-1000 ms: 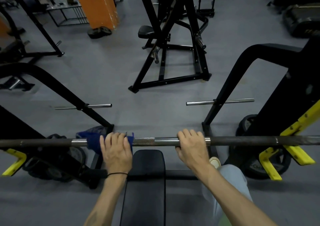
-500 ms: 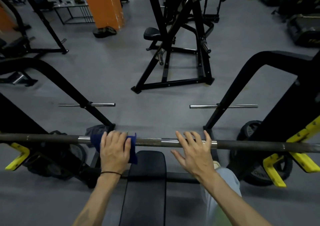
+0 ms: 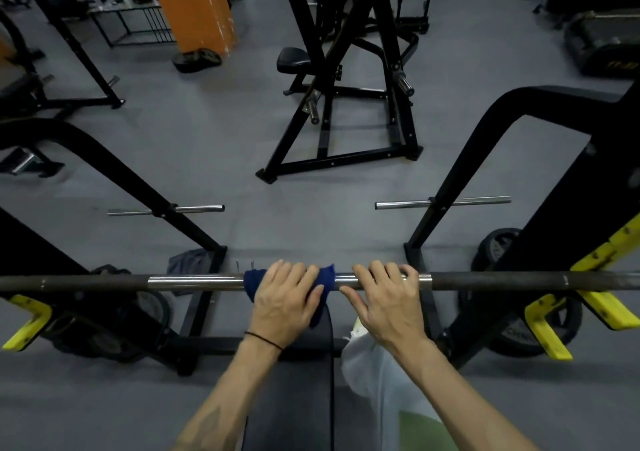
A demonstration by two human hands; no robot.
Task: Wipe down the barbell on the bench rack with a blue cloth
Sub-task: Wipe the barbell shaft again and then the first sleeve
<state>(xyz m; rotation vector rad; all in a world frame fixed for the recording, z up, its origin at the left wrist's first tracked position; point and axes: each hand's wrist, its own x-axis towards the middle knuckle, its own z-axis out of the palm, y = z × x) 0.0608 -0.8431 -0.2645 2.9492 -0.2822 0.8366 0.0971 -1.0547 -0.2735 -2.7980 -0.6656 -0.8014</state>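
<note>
My left hand (image 3: 284,303) squeezes the dark blue cloth (image 3: 325,277) around the long metal barbell (image 3: 194,282), which runs sideways, while my right hand (image 3: 384,298) rests fingers over it just beside.

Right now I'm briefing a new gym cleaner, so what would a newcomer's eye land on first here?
First, the long barbell running straight across the lower view, with the left hand gripping a blue cloth around its shiny middle and the right hand curled over the bar just beside it. Next, the bright yellow rack hooks at both ends and the orange pillar at upper left.
</note>
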